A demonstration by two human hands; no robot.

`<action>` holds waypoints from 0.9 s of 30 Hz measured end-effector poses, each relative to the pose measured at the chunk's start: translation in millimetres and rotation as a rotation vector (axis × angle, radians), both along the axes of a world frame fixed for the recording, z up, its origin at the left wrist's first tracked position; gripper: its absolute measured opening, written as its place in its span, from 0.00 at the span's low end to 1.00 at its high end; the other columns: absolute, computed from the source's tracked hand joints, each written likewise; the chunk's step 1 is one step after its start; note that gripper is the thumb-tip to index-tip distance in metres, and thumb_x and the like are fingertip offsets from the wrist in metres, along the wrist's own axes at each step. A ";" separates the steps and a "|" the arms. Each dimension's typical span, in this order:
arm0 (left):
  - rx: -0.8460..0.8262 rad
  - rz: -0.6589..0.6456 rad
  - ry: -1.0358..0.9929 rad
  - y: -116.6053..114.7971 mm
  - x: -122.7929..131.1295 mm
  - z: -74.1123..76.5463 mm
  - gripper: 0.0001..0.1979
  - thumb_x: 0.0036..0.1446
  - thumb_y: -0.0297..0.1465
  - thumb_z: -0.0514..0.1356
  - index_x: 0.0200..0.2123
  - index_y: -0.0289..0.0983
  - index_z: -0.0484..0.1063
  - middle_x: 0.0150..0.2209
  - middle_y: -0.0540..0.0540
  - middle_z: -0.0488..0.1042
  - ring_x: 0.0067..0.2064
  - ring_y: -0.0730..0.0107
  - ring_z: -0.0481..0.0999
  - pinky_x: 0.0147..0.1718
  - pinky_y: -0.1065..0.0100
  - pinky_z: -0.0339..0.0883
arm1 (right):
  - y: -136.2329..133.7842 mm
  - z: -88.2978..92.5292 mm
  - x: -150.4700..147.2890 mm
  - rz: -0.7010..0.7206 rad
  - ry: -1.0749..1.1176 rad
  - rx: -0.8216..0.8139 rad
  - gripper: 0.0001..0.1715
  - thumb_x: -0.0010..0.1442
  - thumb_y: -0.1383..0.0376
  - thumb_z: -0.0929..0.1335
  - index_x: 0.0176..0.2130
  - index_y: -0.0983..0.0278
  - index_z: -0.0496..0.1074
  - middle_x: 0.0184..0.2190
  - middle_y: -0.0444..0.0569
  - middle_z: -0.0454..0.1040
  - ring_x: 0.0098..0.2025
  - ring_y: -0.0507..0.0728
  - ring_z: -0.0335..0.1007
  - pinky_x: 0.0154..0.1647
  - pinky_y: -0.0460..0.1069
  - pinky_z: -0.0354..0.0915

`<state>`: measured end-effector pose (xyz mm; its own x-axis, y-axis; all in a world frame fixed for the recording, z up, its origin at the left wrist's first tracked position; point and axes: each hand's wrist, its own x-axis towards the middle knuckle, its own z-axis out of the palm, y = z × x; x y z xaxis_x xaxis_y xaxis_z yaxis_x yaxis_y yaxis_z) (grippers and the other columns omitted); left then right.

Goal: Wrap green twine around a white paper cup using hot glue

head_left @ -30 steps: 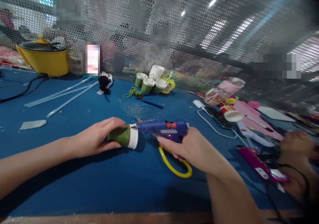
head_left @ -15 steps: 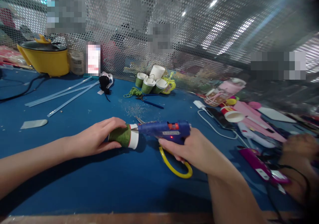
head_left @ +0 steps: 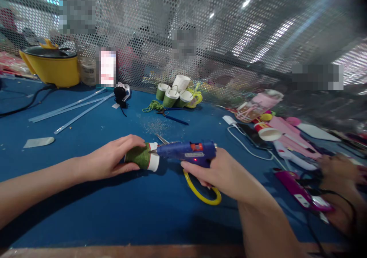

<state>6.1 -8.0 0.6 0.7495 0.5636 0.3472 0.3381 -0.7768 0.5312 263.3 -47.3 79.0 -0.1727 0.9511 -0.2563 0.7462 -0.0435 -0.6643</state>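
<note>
My left hand (head_left: 110,159) is wrapped round a paper cup (head_left: 142,157) that lies on its side on the blue table, its body wound in green cord and its white rim pointing right. My right hand (head_left: 220,172) grips a blue hot glue gun (head_left: 187,151) with a red light lit on its body. The gun's nozzle touches the cup's rim. Under the gun lie scissors with a yellow handle loop (head_left: 200,191), their blade tip showing just behind the cup.
Several finished green cups (head_left: 173,93) and green cord (head_left: 153,106) sit at the back by the perforated metal screen. Glue sticks (head_left: 71,111) and a yellow pot (head_left: 50,67) are at the left. Pink craft items, a phone with cable (head_left: 252,133), and another person's hands (head_left: 341,174) are at the right.
The glue gun's nozzle has shifted slightly along the cup's rim. Both hands keep their grips. The other person's hands at the right have moved a little.
</note>
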 end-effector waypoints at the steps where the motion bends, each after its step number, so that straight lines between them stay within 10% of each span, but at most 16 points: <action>1: 0.001 0.003 0.001 0.1 0.3 0.1 0.18 0.60 0.33 0.55 0.51 0.38 0.54 0.51 0.38 0.64 0.50 0.62 0.67 0.46 0.62 0.64 | 0.3 -0.4 0.3 0.001 -0.003 0.017 0.18 0.51 0.55 0.67 0.19 0.63 0.63 0.11 0.40 0.63 0.15 0.49 0.57 0.16 0.45 0.54; 27: 0.008 0.020 0.013 0.0 0.7 -0.2 0.18 0.59 0.33 0.55 0.51 0.37 0.54 0.51 0.39 0.64 0.51 0.62 0.67 0.47 0.64 0.64 | 4.7 -0.1 1.5 0.026 0.005 0.043 0.18 0.53 0.56 0.66 0.19 0.65 0.67 0.10 0.41 0.63 0.15 0.48 0.58 0.19 0.44 0.58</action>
